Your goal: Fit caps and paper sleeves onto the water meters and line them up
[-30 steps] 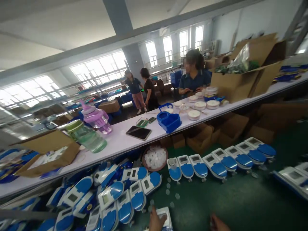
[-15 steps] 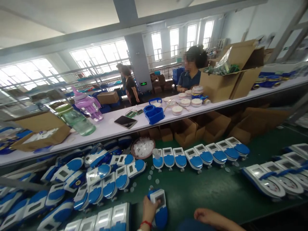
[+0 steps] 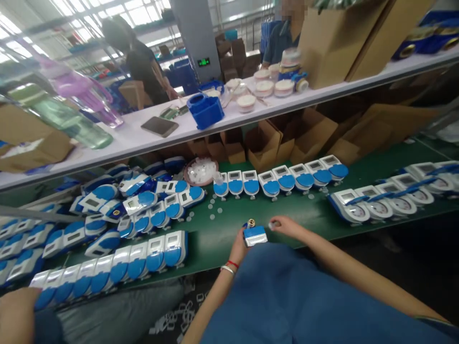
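Now left hand (image 3: pixel 239 244) fingers grip one meter (image 3: pixel 254 234); right hand (image 3: pixel 283 223) fingers pinch one small cap (image 3: pixel 273 224).

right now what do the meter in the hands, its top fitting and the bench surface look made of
The meter in the left hand looks like moulded plastic: a glossy blue body with a white face that catches the light. Its top fitting looks like brass, going by the yellow metallic shine. The bench surface looks like a matte dark green rubber or vinyl mat, flat and without glare; which one can't be told.
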The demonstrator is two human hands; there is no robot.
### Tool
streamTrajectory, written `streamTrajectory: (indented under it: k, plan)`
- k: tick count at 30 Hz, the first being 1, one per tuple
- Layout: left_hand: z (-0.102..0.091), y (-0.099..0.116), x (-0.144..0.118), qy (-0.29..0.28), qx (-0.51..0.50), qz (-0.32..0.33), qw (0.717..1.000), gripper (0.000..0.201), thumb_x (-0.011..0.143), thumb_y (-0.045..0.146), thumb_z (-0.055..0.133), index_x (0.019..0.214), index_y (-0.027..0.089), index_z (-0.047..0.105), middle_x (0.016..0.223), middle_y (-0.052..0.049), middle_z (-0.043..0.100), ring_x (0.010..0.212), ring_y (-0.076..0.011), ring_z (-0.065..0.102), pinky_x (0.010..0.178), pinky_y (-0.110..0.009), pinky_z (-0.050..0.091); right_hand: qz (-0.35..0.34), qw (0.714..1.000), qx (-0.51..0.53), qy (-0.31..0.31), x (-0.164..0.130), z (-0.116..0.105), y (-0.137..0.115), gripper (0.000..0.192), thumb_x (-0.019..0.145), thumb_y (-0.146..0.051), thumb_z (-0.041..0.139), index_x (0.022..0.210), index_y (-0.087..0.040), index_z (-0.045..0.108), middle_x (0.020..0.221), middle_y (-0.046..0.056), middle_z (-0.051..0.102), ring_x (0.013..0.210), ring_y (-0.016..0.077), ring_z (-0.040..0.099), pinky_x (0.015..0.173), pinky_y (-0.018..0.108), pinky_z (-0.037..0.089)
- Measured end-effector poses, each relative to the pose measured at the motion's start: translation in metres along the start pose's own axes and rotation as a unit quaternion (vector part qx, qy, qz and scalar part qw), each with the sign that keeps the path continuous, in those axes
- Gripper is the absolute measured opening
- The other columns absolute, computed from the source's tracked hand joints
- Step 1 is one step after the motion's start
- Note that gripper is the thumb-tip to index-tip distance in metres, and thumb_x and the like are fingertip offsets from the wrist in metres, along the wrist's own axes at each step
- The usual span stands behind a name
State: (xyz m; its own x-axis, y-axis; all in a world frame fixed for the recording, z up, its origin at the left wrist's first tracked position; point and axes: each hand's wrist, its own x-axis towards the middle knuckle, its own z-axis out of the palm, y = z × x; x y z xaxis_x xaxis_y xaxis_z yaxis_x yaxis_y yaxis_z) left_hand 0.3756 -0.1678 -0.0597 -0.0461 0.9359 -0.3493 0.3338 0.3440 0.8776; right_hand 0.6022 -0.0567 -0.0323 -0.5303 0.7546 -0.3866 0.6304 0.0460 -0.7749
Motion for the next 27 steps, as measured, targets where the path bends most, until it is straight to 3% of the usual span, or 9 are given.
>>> streamTrajectory:
  k: [5, 8, 15, 22, 27]
  plan:
    - [0.0, -0.016, -0.014, -0.006, 0.052, 0.027, 0.998, 0.074, 0.07, 0.03, 0.065, 0.134, 0.018, 0.03, 0.129, -0.014, 0.049, 0.113, -0.0242, 0.052, 0.097, -0.037, 0.038, -0.091, 0.995, -0.036, 0.027, 0.021, 0.017, -0.014, 0.028, 0.078, -0.019, 0.055, 0.105, -0.013, 0.059, 0.107, 0.008, 0.057, 0.076, 0.0105, 0.056, 0.072, 0.022, 0.044]
    - [0.004, -0.021, -0.012, -0.003, 0.067, 0.029, 0.997, 0.074, 0.072, 0.033, 0.063, 0.135, 0.016, 0.027, 0.131, -0.016, 0.047, 0.114, -0.0245, 0.051, 0.098, -0.038, 0.038, -0.154, 0.984, -0.087, 0.013, 0.029, 0.027, -0.03, 0.026, 0.081, -0.016, 0.052, 0.106, -0.014, 0.058, 0.103, 0.007, 0.056, 0.086, 0.0126, 0.054, 0.079, 0.023, 0.042]
    - [0.004, -0.016, 0.0, -0.021, 0.073, 0.042, 0.996, 0.068, 0.075, 0.028, 0.059, 0.134, 0.017, 0.029, 0.134, -0.016, 0.045, 0.119, -0.0251, 0.047, 0.101, -0.039, 0.035, -0.197, 0.956, -0.215, -0.028, 0.037, 0.025, -0.047, 0.019, 0.084, -0.017, 0.052, 0.102, -0.016, 0.06, 0.101, 0.006, 0.054, 0.092, 0.0159, 0.052, 0.082, 0.024, 0.038]
    - [-0.001, -0.015, 0.011, -0.056, 0.097, 0.061, 0.992, 0.061, 0.078, 0.026, 0.053, 0.134, 0.013, 0.031, 0.133, -0.017, 0.045, 0.123, -0.0244, 0.044, 0.104, -0.04, 0.032, -0.179, 0.94, -0.288, -0.04, 0.039, 0.019, -0.055, 0.016, 0.084, -0.022, 0.054, 0.097, -0.013, 0.06, 0.098, 0.01, 0.057, 0.093, 0.0205, 0.056, 0.08, 0.027, 0.041]
    - [-0.001, -0.018, 0.022, -0.068, 0.107, 0.052, 0.991, 0.059, 0.077, 0.029, 0.054, 0.131, 0.016, 0.036, 0.132, -0.015, 0.047, 0.12, -0.024, 0.047, 0.103, -0.04, 0.035, -0.047, 0.944, -0.326, -0.018, 0.038, 0.02, -0.07, 0.024, 0.086, -0.026, 0.051, 0.1, -0.009, 0.06, 0.098, 0.015, 0.062, 0.092, 0.0236, 0.061, 0.079, 0.029, 0.045]
